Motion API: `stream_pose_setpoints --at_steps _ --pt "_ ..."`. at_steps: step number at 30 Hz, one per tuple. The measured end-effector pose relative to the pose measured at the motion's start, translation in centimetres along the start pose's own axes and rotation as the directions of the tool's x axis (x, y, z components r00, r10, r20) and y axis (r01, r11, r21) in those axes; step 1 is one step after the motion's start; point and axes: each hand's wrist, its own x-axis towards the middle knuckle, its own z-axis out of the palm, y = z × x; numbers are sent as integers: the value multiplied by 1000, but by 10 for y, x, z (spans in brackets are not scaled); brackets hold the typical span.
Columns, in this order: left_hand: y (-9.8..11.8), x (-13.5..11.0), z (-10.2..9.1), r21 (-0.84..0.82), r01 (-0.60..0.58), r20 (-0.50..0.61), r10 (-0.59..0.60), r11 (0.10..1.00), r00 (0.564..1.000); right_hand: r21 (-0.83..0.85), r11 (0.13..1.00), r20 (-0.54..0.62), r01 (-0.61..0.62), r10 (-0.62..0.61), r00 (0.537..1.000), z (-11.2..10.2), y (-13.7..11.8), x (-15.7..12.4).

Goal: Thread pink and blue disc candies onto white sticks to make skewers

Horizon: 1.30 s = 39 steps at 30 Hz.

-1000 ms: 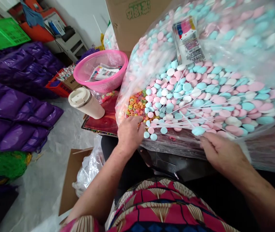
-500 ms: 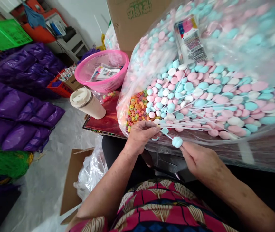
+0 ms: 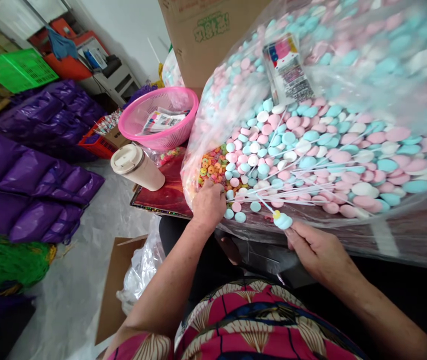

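My right hand point(image 3: 316, 245) pinches light blue rounded pieces point(image 3: 282, 220) threaded on a thin white stick point(image 3: 265, 204). A small yellow ring point(image 3: 276, 214) sits on the stick right above the blue pieces. Over at the left, my left hand point(image 3: 209, 202) reaches with curled fingers into a heap of small orange, yellow and green rings point(image 3: 212, 169); its fingertips are partly hidden. Beside that heap spread many pink, white and light blue rounded pieces point(image 3: 284, 137) in a clear plastic bag point(image 3: 202, 117). Several loose white sticks point(image 3: 292, 195) lie across them.
A pink basket point(image 3: 195, 102) with printed packets stands at the back left. Closer to me are a lidded beige cup point(image 3: 142, 172) and the red table edge point(image 3: 157, 202). Another printed packet point(image 3: 290, 75) lies on the bag. Below sits an open cardboard box point(image 3: 110, 290).
My left hand has let go of the stick and moved left to the small rings. A yellow ring now shows above the blue pieces, which my right hand still holds.
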Motion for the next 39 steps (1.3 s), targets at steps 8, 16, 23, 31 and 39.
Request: stream_pose_setpoints --at_steps 8,16,23,31,39 --pt "3 -1 0 131 -76 45 70 988 996 -77 995 -33 67 -70 997 7 -2 2" --pt "-7 -3 3 -116 -30 -52 24 993 998 -105 985 -91 138 -148 985 7 0 1" --pt "20 -20 1 -945 226 186 -180 236 966 -145 971 -53 187 -197 979 17 -8 9" --pt "30 -31 20 -955 233 198 -190 185 962 -314 947 29 71 -65 997 22 -7 6" --pt "40 -51 24 -951 129 37 -311 280 950 -119 988 -104 97 -110 988 19 -5 13"
